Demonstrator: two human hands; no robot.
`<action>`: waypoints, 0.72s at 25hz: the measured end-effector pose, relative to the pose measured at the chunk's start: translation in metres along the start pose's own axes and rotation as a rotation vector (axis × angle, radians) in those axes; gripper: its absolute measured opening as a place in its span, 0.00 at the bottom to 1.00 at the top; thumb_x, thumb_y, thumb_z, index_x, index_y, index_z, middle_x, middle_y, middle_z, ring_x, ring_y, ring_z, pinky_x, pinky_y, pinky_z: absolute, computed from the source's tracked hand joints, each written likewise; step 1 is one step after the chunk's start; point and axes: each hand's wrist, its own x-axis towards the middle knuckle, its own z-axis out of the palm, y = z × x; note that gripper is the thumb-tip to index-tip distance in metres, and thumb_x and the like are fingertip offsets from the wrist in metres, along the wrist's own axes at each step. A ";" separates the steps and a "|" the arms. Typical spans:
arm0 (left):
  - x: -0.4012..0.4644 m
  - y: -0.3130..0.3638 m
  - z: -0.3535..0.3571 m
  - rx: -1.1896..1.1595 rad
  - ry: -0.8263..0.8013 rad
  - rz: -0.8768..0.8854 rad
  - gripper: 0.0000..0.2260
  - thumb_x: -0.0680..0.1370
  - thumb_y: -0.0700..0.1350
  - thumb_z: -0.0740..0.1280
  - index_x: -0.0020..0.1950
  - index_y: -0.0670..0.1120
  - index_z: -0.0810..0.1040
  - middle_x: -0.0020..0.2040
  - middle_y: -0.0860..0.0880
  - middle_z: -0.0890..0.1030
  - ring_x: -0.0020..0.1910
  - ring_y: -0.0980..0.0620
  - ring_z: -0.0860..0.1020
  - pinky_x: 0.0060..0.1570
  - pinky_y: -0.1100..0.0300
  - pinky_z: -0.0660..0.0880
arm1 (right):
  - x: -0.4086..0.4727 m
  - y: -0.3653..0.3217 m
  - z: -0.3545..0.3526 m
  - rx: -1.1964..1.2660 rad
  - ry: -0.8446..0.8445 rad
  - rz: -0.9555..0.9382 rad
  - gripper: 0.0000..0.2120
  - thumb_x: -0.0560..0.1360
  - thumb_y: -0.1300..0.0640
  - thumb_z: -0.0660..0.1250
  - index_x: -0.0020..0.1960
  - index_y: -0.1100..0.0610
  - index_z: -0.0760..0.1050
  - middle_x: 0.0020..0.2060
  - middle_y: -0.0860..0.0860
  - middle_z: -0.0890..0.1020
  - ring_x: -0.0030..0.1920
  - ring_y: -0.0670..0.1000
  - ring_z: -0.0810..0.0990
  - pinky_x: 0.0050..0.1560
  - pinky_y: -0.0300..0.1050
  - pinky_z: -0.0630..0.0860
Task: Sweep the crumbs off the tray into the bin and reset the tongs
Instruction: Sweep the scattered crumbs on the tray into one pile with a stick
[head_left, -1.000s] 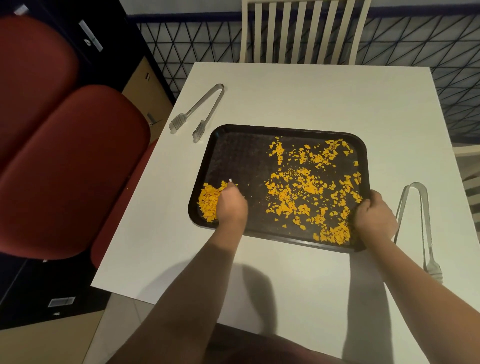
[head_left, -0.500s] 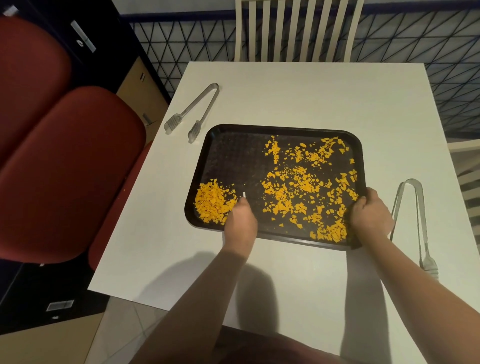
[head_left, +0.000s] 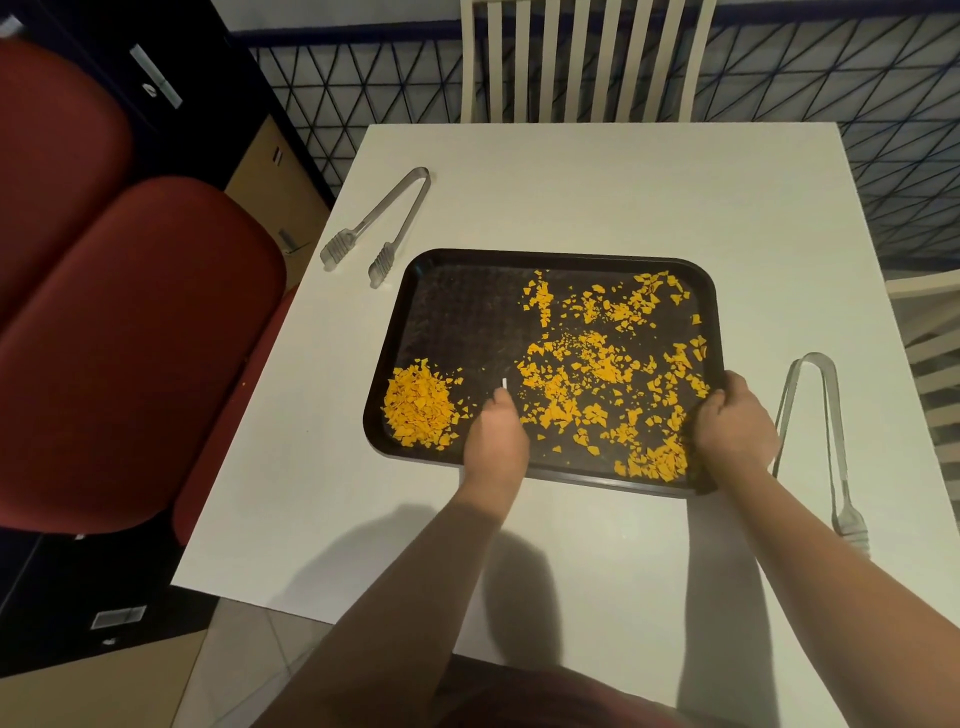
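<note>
1. Tongs lie off the tray's 10 o'clock corner, out of the sweep's way.
2. Pile sits gathered at the tray's 8 o'clock corner.
3. Left hand, fingers curled round a small white scraper, at 6 o'clock.
4. Loose crumbs cover the right half.
5. Right hand grips the 4 o'clock rim, likely steadying it.
6. Second tongs at 3 o'clock.

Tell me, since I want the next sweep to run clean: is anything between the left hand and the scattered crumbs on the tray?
Nothing visible is. The left hand sits on the tray, and the scattered crumbs begin just to its right across bare tray floor. The heaped pile lies on its other side. No bin is in view.
</note>
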 end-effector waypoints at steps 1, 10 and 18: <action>-0.002 -0.003 0.000 -0.011 0.004 -0.018 0.11 0.79 0.35 0.56 0.62 0.39 0.68 0.54 0.41 0.79 0.52 0.44 0.80 0.47 0.55 0.77 | 0.000 0.000 0.000 0.002 -0.003 -0.002 0.15 0.80 0.56 0.52 0.64 0.55 0.69 0.55 0.60 0.80 0.53 0.66 0.77 0.49 0.53 0.73; -0.001 -0.009 -0.008 -0.064 0.037 -0.016 0.08 0.80 0.37 0.56 0.58 0.39 0.70 0.51 0.42 0.79 0.50 0.43 0.79 0.46 0.54 0.76 | 0.001 0.001 0.001 0.019 0.003 -0.001 0.16 0.80 0.56 0.52 0.65 0.54 0.69 0.54 0.59 0.80 0.52 0.64 0.78 0.47 0.50 0.72; 0.027 -0.007 -0.014 -0.060 0.021 -0.127 0.13 0.79 0.35 0.58 0.63 0.38 0.68 0.53 0.39 0.80 0.51 0.42 0.81 0.45 0.53 0.78 | 0.001 0.001 0.002 0.014 -0.001 0.001 0.15 0.80 0.56 0.52 0.64 0.54 0.69 0.54 0.59 0.81 0.52 0.64 0.78 0.48 0.51 0.72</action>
